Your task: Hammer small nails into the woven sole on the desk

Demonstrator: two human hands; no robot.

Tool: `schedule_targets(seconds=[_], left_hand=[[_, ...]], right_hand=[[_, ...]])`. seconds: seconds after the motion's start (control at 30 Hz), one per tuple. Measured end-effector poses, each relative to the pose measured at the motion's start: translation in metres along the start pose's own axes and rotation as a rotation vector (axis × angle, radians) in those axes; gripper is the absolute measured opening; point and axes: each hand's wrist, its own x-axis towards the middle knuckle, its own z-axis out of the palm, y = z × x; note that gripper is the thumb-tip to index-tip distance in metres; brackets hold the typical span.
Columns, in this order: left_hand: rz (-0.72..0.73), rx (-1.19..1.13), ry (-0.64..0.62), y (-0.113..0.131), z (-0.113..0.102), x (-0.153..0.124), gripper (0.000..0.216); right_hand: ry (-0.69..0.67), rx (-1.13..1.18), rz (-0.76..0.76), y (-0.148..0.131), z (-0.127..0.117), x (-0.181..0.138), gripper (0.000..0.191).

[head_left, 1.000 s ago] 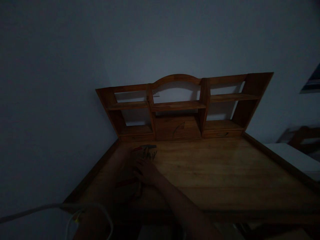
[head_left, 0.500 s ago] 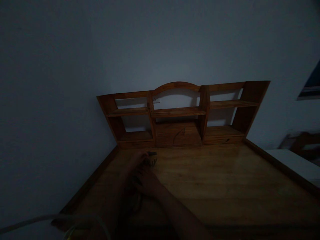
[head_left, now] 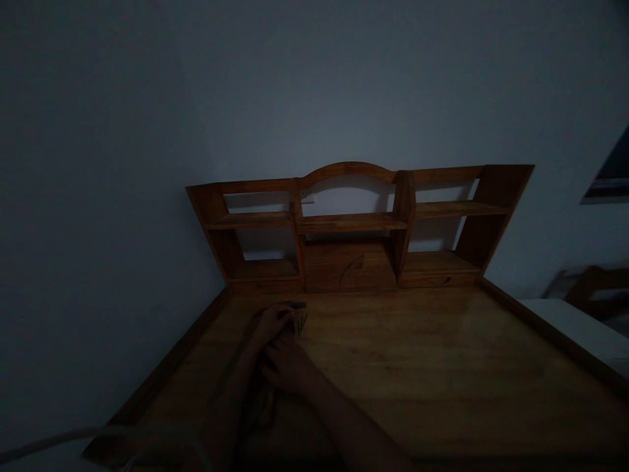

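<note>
My left hand (head_left: 274, 322) is over the left part of the wooden desktop (head_left: 417, 354), its fingers curled down. Just nearer to me, my right hand (head_left: 291, 362) bends its fingers in towards the left one, and the two nearly meet. Whatever lies between the fingers is too dark to make out. Beyond the left fingertips shows a short dark flat piece (head_left: 297, 305). Several thin dark sticks (head_left: 301, 324) stick out beside the hands. Between my forearms is a dim long shape (head_left: 268, 406), its kind unclear.
A wooden shelf unit (head_left: 351, 224) with an arched top stands along the desk's back edge. Raised wooden rims (head_left: 540, 328) border the desktop. A pale blurred cord (head_left: 73, 434) crosses the lower left. At right is a white surface (head_left: 574, 321) beside a wooden chair-like frame (head_left: 597, 282).
My left hand has drawn back slightly towards me and closer to the right hand, away from the dark flat piece. My right hand has shifted little. The view has tipped slightly.
</note>
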Motion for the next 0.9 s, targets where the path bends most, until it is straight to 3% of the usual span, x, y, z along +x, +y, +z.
schedule_targets(seconds=[0.27,0.57,0.77,0.9], left_hand=[[-0.036,-0.054,-0.029,0.008,-0.001,-0.005,0.028],[0.003,-0.029,-0.049,0.002,0.002,-0.004,0.029],[-0.003,-0.055,0.044,-0.003,-0.001,-0.004,0.027],[-0.042,-0.059,0.200,0.003,-0.009,-0.003,0.027]], right_hand=[[-0.010,0.011,0.006,-0.004,-0.003,0.002,0.042],[-0.014,0.005,0.009,-0.002,0.001,0.001,0.040],[0.000,0.020,-0.009,0.001,0.000,0.001,0.040],[0.066,0.075,0.006,0.002,-0.001,0.007,0.029]])
